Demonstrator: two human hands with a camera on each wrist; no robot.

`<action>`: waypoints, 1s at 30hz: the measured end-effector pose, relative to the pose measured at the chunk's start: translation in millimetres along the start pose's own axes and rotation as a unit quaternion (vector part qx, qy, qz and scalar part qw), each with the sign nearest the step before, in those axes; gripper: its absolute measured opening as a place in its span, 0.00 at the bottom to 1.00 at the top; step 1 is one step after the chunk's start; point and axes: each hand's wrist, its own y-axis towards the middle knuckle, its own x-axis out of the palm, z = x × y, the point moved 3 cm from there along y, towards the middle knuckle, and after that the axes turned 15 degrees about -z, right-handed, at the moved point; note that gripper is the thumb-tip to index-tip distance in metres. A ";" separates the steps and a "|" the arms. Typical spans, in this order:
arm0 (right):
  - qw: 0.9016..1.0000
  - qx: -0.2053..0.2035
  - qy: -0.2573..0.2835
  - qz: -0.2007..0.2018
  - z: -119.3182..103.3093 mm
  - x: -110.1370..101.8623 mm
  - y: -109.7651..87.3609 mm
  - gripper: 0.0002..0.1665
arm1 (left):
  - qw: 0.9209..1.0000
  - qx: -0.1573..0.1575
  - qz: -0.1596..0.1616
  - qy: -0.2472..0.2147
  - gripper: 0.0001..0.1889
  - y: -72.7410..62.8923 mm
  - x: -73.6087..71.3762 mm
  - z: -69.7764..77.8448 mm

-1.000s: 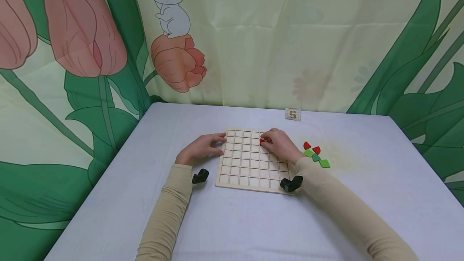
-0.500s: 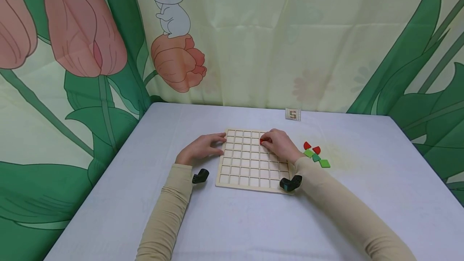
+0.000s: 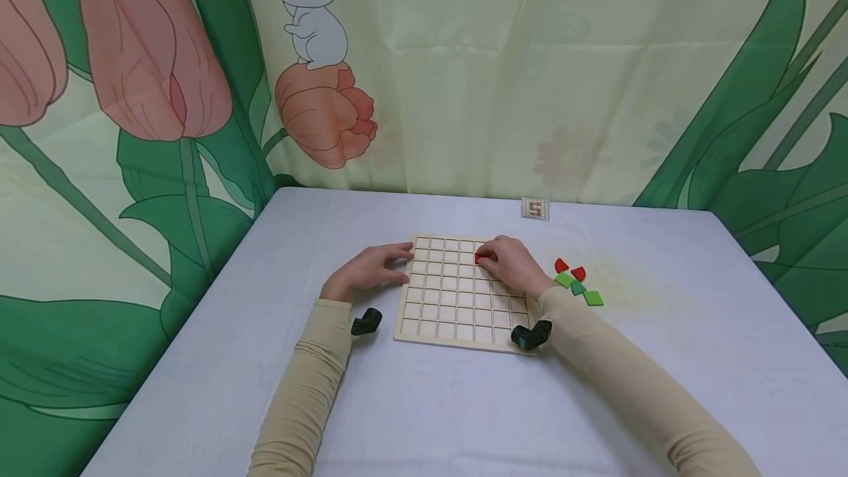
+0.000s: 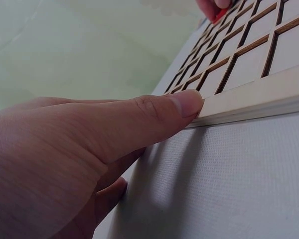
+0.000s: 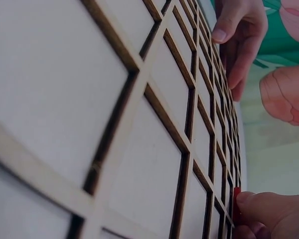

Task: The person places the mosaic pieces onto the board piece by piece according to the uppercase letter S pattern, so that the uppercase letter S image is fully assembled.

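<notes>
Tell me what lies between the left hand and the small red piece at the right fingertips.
In the head view, only unfilled squares of the pale wooden grid board lie between the left hand and small red piece.

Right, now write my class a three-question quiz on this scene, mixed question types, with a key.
1. True or false: the bare left hand touches the flat, pale wooden grid board.
2. Which does the bare right hand pinch? A: a light green diamond; B: a small red piece; C: a dark green piece.
3. How many loose, flat red wedge-shaped pieces lie right of the board?

Key: 1. True. 2. B. 3. Two.
</notes>
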 end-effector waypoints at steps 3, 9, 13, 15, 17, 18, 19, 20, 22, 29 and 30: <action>1.000 0.001 -0.003 0.003 0.4 -0.2 -0.4 0.13 | 1.000 -0.001 0.001 0.000 0.28 0.5 0.3 -0.5; 1.000 -0.001 -0.006 0.000 2.7 1.3 -0.9 0.13 | 1.000 -0.001 -0.002 0.001 0.28 0.5 0.7 0.4; 1.000 -0.005 -0.003 0.002 3.8 1.4 -0.7 0.13 | 1.000 -0.002 -0.002 0.005 0.28 1.6 1.1 0.1; 1.000 -0.005 0.000 0.003 3.8 1.0 -0.8 0.13 | 1.000 0.000 -0.001 0.005 0.28 1.8 1.0 0.1; 1.000 -0.005 0.003 0.002 3.6 0.6 -1.0 0.13 | 1.000 0.002 0.000 0.004 0.28 2.1 1.0 -0.1; 1.000 -0.005 0.005 0.001 3.8 0.6 -0.9 0.13 | 1.000 0.002 0.000 0.003 0.28 2.1 0.9 -0.1; 1.000 -0.005 0.006 0.000 3.9 0.7 -0.8 0.13 | 1.000 0.002 0.000 0.003 0.28 2.1 0.9 -0.2; 1.000 -0.006 0.007 -0.001 4.2 0.8 -0.7 0.13 | 1.000 0.003 -0.001 0.001 0.28 2.2 0.9 -0.3; 1.000 -0.005 0.010 -0.002 4.1 0.9 -0.8 0.13 | 1.000 0.003 -0.002 0.000 0.28 2.0 0.8 -0.4; 1.000 -0.002 0.018 0.000 4.1 0.9 -1.8 0.14 | 1.000 0.003 -0.002 0.004 0.29 1.6 -0.1 -1.5; 1.000 -0.002 0.017 0.001 5.0 1.0 -2.1 0.15 | 1.000 0.003 -0.002 0.004 0.29 1.8 0.0 -1.9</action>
